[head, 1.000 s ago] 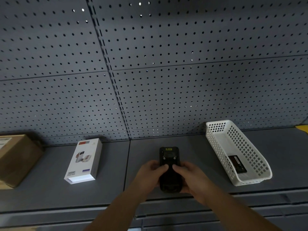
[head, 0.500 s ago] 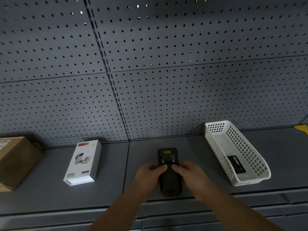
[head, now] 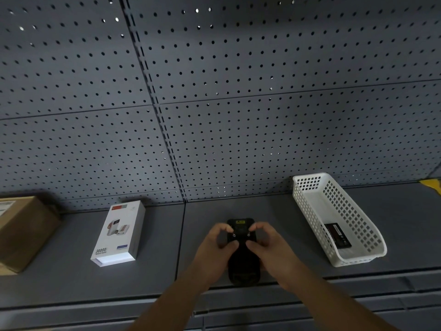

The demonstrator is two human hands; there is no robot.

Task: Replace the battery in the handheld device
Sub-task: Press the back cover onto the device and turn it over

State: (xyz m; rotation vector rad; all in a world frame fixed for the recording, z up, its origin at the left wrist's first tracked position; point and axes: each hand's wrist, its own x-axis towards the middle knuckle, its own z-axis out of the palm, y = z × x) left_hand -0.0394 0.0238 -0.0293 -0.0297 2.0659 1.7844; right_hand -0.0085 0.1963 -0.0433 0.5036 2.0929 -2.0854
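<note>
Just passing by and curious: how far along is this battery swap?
Early. Nothing looks done: the black handheld device lies back-up on the shelf, apparently closed. In hand: left hand and right hand grip its sides, thumbs near the two latches. Left: opening it and swapping in what looks like a battery in the white basket.

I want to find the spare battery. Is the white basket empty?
No. A flat black pack with a label lies on the floor of the white basket, near its front end.
</note>
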